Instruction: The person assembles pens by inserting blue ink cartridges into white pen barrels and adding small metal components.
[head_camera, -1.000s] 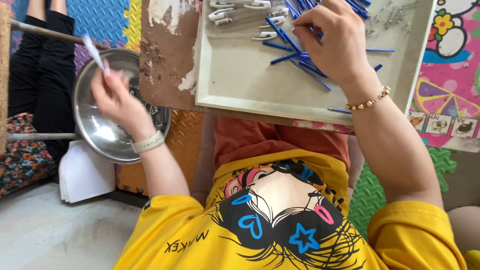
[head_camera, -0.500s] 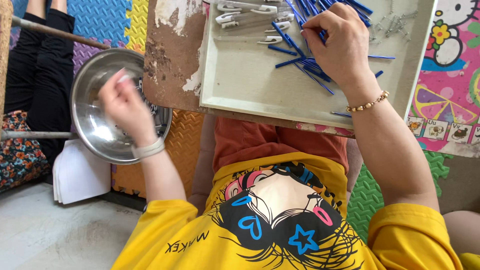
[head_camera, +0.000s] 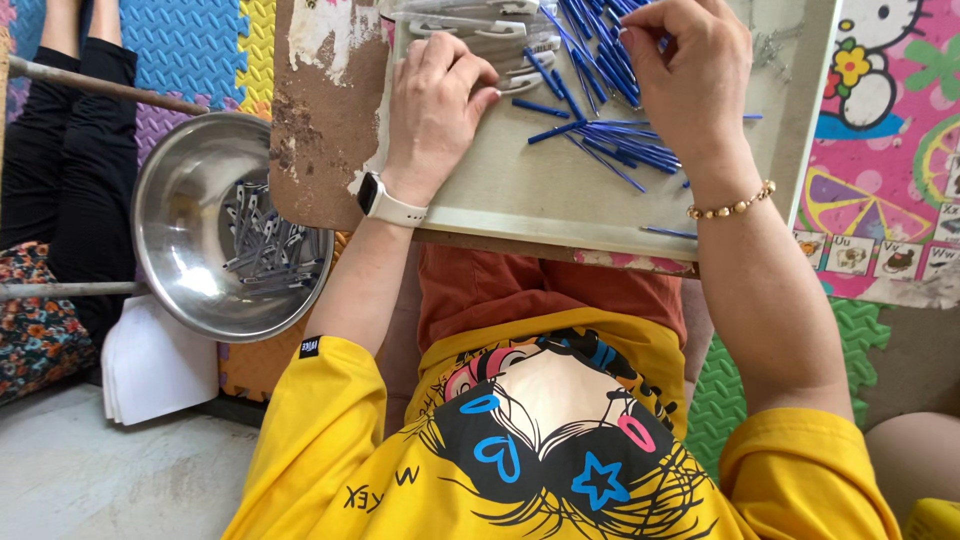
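Your left hand (head_camera: 435, 105) lies fingers-down on the pale grey pen casings (head_camera: 480, 30) at the far edge of the tray (head_camera: 520, 200), touching them, though whether it has closed on 1 I cannot tell; your right hand (head_camera: 690, 80) is curled over the pile of thin blue refills (head_camera: 610, 145) just beside it, fingertips pinching into them. This looks like the pick-up step, 1 casing and 1 refill to pair. Next you would need 1 clean piece in each hand; the steel bowl (head_camera: 190, 215) of finished pieces sits left of your left wrist.
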